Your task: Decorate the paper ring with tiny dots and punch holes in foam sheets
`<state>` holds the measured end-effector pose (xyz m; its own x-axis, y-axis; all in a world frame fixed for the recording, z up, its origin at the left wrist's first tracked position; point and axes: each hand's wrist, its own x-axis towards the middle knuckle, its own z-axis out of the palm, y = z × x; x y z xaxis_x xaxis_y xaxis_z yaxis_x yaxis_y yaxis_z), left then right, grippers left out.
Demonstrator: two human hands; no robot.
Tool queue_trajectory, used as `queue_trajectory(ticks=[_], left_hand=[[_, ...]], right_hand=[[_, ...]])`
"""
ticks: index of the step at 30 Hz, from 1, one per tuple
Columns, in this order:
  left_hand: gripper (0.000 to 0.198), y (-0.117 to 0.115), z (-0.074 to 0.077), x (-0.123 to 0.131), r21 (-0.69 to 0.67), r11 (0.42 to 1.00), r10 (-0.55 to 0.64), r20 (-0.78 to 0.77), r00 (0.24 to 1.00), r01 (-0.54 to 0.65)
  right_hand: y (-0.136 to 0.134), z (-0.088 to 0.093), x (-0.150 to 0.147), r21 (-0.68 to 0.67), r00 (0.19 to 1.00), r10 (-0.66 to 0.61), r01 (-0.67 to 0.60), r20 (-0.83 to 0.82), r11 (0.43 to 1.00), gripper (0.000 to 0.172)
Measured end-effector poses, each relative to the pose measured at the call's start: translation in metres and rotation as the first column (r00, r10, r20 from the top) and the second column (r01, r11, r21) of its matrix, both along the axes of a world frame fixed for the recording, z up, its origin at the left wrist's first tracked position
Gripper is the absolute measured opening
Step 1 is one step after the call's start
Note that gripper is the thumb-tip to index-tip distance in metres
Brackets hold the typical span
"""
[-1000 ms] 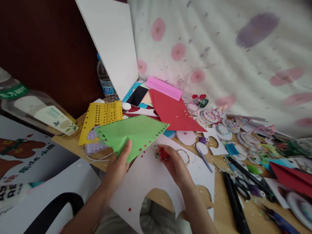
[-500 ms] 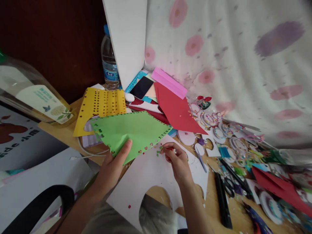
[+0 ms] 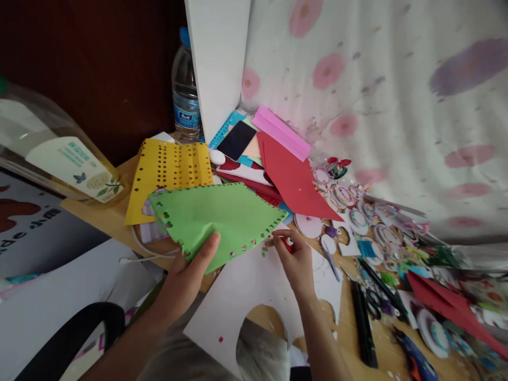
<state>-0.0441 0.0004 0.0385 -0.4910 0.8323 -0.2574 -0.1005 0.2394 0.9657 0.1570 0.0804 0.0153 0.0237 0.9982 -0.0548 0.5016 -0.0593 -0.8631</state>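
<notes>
My left hand (image 3: pixel 194 270) grips a sheet of green paper (image 3: pixel 214 217) by its near left edge, thumb on top. Small hearts and clover shapes are cut out along the borders of that sheet. My right hand (image 3: pixel 296 259) is closed around a small red craft punch (image 3: pixel 288 243), mostly hidden by the fingers, just by the sheet's right edge. Whether the punch touches the edge I cannot tell. Below lies a white sheet (image 3: pixel 238 301) with large round cutouts, and tiny green clippings (image 3: pixel 264 251) show beside the right fingertips.
Yellow punched paper (image 3: pixel 174 164), a phone (image 3: pixel 237 140), red paper (image 3: pixel 293 177) and pink paper (image 3: pixel 281 132) lie at the back. A water bottle (image 3: pixel 186 87) and a large oil bottle (image 3: pixel 59 148) stand left. Scissors (image 3: pixel 373 304), a black stapler-like tool (image 3: pixel 363 323) and bead rings crowd the right.
The whole view has shifted slightly. Both hands keep their holds on the green paper and the red punch, and the right hand sits slightly nearer the sheet's edge.
</notes>
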Motion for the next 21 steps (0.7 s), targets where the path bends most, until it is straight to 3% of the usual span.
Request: queue_trajectory(ticks=[4,6,9,12,16,21], left_hand=[[0.031,0.001,0.005,-0.001,-0.022,0.999,-0.039,0.041,0.998,0.040],[0.029,0.002,0.009,0.001,-0.040,0.998,-0.040,0.113,0.993,0.045],[0.025,0.003,0.016,0.006,-0.066,0.996,-0.050,0.201,0.978,0.064],[0.020,0.002,0.018,0.010,-0.044,0.978,-0.191,0.210,0.959,0.204],[0.022,0.002,0.010,0.009,-0.001,0.909,-0.410,0.184,0.894,0.417],[0.032,0.004,-0.004,0.013,-0.031,0.939,-0.325,0.255,0.911,0.343]], right_hand=[[-0.007,0.011,0.000,0.063,1.000,0.011,-0.011,-0.008,0.998,0.014],[-0.017,0.021,-0.003,-0.028,0.992,0.027,-0.030,-0.126,0.999,0.016],[-0.034,0.037,-0.014,-0.172,0.922,0.111,-0.186,-0.371,0.967,0.027],[-0.039,0.046,-0.027,-0.185,0.862,0.145,-0.263,-0.487,0.947,0.035],[-0.026,0.045,-0.025,-0.133,0.853,0.112,-0.206,-0.510,0.970,0.037],[-0.009,0.029,0.003,-0.118,0.944,0.172,-0.212,-0.282,0.970,0.028]])
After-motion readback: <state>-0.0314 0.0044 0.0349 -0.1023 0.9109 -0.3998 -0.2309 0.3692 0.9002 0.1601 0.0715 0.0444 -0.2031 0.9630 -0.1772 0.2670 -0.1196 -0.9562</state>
